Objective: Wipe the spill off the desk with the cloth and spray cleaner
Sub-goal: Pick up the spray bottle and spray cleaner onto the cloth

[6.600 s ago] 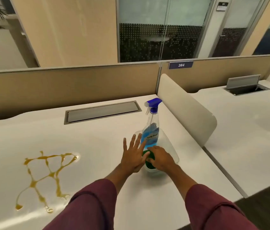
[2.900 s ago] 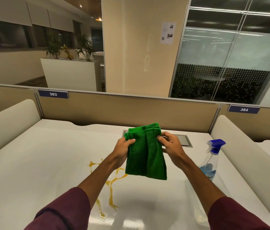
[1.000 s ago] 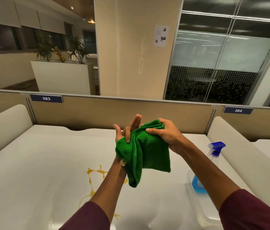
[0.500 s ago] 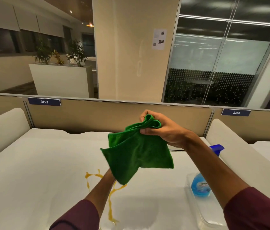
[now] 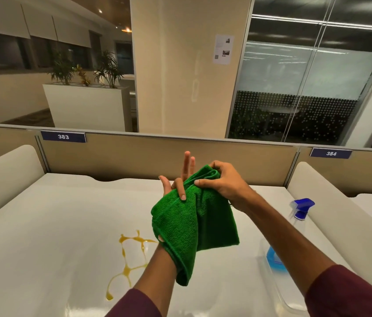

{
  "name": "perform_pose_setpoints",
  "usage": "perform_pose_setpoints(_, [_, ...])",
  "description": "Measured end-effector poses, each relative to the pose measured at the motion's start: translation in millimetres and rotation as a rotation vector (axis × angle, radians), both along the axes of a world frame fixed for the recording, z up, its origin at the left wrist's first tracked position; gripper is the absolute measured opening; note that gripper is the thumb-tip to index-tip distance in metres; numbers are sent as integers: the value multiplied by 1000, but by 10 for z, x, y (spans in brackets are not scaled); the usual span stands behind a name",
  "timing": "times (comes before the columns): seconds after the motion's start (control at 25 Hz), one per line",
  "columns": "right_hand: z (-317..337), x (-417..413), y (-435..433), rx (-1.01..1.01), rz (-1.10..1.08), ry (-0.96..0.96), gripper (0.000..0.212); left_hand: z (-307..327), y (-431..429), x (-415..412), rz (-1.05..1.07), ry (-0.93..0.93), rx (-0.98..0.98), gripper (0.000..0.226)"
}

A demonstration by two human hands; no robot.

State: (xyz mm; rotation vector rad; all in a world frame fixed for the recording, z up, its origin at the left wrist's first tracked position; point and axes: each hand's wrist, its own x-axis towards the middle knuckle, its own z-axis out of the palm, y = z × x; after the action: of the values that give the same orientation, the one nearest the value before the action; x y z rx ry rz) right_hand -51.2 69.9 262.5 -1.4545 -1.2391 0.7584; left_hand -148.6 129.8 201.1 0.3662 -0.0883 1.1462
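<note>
A green cloth (image 5: pixel 189 227) hangs in the air above the white desk (image 5: pixel 43 225). My right hand (image 5: pixel 221 183) pinches its bunched top edge. My left hand (image 5: pixel 179 183) is raised upright under the cloth, which drapes over the palm and wrist; one finger curls over the cloth, the others point up. A yellow-orange spill (image 5: pixel 130 259) runs in thin loops on the desk, just left of my left forearm. The spray bottle (image 5: pixel 294 227), clear with blue liquid and a blue trigger head, stands at the right in a clear tray (image 5: pixel 278 294), partly hidden by my right arm.
A beige partition (image 5: pixel 134 156) with labels 383 and 384 closes off the back of the desk. Rounded cream dividers stand at the left (image 5: pixel 4 172) and right (image 5: pixel 340 225) sides. Beyond are a column, a planter and glass walls.
My left hand has risen from below the cloth to an upright pose, and my right hand has lowered the cloth over it. The view has shifted slightly.
</note>
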Motion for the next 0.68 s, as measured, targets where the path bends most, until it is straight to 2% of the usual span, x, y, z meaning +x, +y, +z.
perform_pose_setpoints(0.16, [-110, 161, 33, -44, -76, -37, 44, -192, 214, 74, -66, -170, 389, 77])
perform_pose_setpoints(0.32, [-279, 325, 8, -19, -65, 39, 42, -172, 245, 33, -217, -168, 314, 93])
perform_pose_setpoints(0.4, [-368, 418, -48, 18, -51, 47, 35, -176, 228, 44, -295, -264, 371, 98])
perform_pose_setpoints(0.48, [-455, 535, -132, 55, -85, -33, 32, -142, 226, 80, -316, -305, 427, 100])
perform_pose_setpoints(0.56, [-549, 683, -238, 126, -213, -137, 33, -113, 237, 134, -318, -319, 480, 99])
perform_pose_setpoints(0.68, [-659, 984, -436, 265, -479, -190, 29, -89, 282, 207, -338, -323, 517, 97])
